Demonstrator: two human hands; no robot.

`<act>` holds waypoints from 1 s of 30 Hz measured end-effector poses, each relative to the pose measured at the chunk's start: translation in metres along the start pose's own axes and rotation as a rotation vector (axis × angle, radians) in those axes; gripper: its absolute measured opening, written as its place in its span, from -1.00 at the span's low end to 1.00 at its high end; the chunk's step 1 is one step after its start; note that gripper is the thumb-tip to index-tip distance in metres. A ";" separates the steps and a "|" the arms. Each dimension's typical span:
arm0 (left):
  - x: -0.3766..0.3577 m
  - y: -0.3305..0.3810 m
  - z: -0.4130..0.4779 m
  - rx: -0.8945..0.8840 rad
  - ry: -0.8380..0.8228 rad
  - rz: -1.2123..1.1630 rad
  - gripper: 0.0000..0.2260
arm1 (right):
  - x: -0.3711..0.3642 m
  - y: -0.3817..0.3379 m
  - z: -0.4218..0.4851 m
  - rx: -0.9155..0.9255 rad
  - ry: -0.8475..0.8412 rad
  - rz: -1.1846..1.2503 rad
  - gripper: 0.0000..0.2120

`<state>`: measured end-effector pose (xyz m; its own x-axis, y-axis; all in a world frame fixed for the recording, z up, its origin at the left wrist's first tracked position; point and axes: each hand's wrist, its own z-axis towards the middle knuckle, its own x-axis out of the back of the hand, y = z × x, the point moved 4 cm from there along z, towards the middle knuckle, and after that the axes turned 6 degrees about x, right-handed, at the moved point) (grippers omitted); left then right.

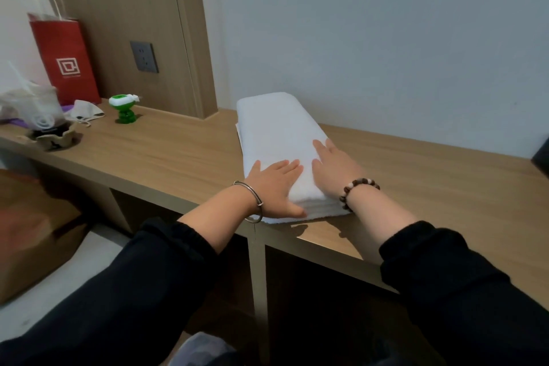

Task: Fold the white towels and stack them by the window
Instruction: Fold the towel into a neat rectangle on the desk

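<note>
My left hand (273, 184) and right hand (335, 169) lie flat on the near end of the folded white towel stack (279, 131), fingers straight, slightly spread, pinching nothing. The stack's long axis runs toward 12 o'clock, to the wall. On the wooden desk (178, 151), a green figurine (124, 108) and a red paper bag (66, 59) stand well apart at 10 o'clock.

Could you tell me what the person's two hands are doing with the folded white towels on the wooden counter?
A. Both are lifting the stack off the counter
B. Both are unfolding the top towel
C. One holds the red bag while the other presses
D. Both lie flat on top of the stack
D: the left hand and right hand lie with straight fingers flat on the folded white towels, which rest on the wooden counter.
</note>
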<state>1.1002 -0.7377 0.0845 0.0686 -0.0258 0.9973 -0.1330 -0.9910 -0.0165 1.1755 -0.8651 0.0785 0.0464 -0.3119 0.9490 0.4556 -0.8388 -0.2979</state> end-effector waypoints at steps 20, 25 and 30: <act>0.023 -0.009 0.041 0.101 0.100 -0.370 -0.74 | 0.056 0.050 0.045 -0.067 -0.134 -0.406 -0.45; 0.037 0.005 0.037 -0.031 0.055 -0.608 -0.71 | 0.027 0.011 0.030 -0.163 0.029 -0.225 -0.47; 0.043 -0.058 0.053 0.141 0.322 -0.348 -0.76 | 0.007 0.016 0.019 -0.127 0.092 -0.138 -0.50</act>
<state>1.1628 -0.6886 0.1246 -0.2266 0.3299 0.9164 -0.0195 -0.9422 0.3344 1.1998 -0.8730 0.0825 -0.0924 -0.2244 0.9701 0.3362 -0.9241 -0.1817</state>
